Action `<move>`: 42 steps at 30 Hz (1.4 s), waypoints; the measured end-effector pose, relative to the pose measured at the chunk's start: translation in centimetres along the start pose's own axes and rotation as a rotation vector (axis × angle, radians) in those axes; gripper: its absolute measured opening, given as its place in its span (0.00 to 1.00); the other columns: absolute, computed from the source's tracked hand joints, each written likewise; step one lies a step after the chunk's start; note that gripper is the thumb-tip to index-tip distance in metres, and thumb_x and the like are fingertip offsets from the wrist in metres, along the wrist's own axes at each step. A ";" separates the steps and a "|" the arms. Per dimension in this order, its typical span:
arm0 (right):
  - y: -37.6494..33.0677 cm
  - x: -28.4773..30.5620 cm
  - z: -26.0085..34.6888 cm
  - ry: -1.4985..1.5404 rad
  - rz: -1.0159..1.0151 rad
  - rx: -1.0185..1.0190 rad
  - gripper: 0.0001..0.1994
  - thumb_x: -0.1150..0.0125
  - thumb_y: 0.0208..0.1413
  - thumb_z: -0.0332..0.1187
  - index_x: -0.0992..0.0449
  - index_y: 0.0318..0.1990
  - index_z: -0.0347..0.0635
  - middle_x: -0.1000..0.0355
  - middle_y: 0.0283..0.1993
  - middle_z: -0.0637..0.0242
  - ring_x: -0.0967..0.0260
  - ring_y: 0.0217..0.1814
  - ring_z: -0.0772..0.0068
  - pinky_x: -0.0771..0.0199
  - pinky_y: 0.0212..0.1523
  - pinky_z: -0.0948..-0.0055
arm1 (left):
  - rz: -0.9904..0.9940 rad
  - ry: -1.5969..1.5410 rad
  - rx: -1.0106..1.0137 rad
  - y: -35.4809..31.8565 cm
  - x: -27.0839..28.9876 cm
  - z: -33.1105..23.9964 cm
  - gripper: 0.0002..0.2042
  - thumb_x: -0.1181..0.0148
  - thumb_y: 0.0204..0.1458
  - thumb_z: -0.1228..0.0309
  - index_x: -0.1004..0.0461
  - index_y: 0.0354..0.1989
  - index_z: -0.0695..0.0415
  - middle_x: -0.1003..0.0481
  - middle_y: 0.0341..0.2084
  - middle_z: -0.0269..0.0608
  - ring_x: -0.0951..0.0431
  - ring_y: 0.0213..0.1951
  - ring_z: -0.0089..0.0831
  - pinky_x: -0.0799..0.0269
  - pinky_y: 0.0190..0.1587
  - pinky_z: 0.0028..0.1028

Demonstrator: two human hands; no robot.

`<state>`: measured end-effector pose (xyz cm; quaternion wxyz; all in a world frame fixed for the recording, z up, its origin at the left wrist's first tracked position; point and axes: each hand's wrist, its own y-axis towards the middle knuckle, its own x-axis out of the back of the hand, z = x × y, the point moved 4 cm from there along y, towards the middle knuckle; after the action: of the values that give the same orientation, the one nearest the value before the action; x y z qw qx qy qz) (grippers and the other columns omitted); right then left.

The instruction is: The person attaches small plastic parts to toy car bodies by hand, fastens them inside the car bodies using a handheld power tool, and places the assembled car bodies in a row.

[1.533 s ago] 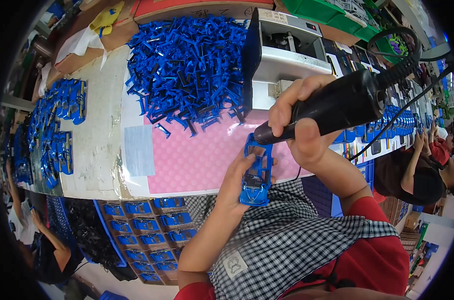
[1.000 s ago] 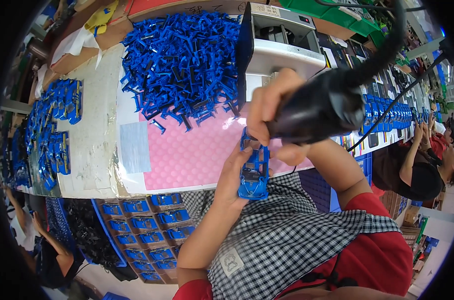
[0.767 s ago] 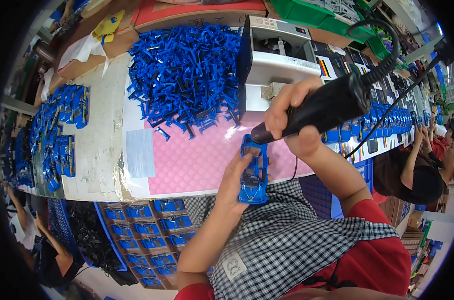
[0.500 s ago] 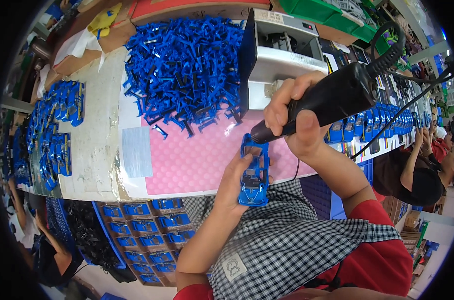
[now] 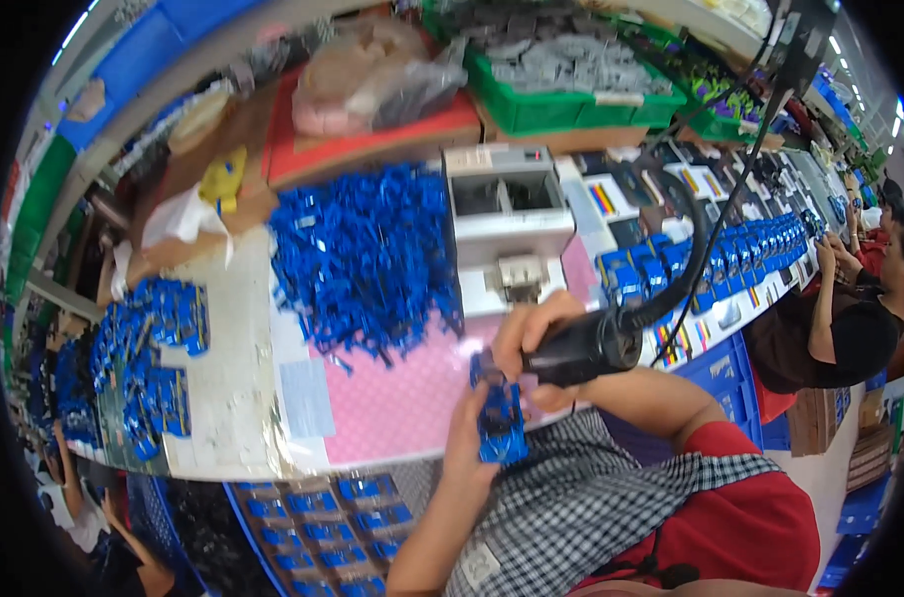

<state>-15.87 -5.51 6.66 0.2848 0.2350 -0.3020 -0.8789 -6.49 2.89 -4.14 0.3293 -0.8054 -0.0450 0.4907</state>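
My left hand (image 5: 462, 438) is closed around a blue toy car shell (image 5: 502, 430), held over the near edge of the bench. In my right hand (image 5: 528, 333) is a black corded electric screwdriver (image 5: 583, 348), its cable rising to the upper right. The tool's front end lies close to the upper end of the shell. Motion blur and my fingers hide whether they touch. Just beyond my hands stands a metal screw feeder box (image 5: 512, 214). A big heap of small blue plastic parts (image 5: 367, 259) lies to its left.
Pink bubble sheeting (image 5: 382, 413) covers the bench before me. Blue assemblies (image 5: 169, 323) lie at left, and a row of blue car shells (image 5: 730, 264) runs right. Below the bench edge sits a divided box (image 5: 318, 527). A green bin (image 5: 571, 90) stands behind; another person (image 5: 860, 298) works at right.
The head view has tilted up, so more of the back shelf shows. The screwdriver has swung to a flatter angle beside the car shell. Both hands keep their hold.
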 end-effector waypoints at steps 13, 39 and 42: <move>3.9 -0.1 -2.4 -0.239 -0.103 -0.212 0.26 0.30 0.42 0.41 0.45 0.37 0.43 0.35 0.23 0.63 0.37 0.21 0.78 0.34 0.22 0.82 | 0.101 0.097 -0.070 0.5 -1.1 -1.5 0.18 0.50 0.56 0.58 0.35 0.47 0.59 0.28 0.34 0.39 0.25 0.35 0.29 0.26 0.36 0.28; 0.9 2.2 7.6 -0.223 -0.333 0.086 0.28 0.38 0.44 0.58 0.44 0.37 0.49 0.41 0.23 0.70 0.40 0.17 0.76 0.34 0.26 0.73 | 0.084 0.370 -0.221 -1.5 -4.9 -4.7 0.22 0.49 0.55 0.70 0.42 0.58 0.58 0.32 0.42 0.42 0.27 0.39 0.28 0.26 0.36 0.25; -0.6 2.7 8.0 -0.261 -0.392 0.077 0.28 0.36 0.43 0.57 0.44 0.37 0.48 0.40 0.22 0.70 0.40 0.17 0.75 0.33 0.25 0.74 | 0.222 0.957 -0.680 -2.8 -11.6 -9.1 0.29 0.44 0.50 0.76 0.46 0.61 0.59 0.33 0.47 0.43 0.29 0.40 0.25 0.31 0.40 0.22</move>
<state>-22.73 -3.66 11.25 0.0580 0.1842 -0.3180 -0.9282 -4.27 -3.96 9.02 -0.0168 -0.9971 0.0381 0.0630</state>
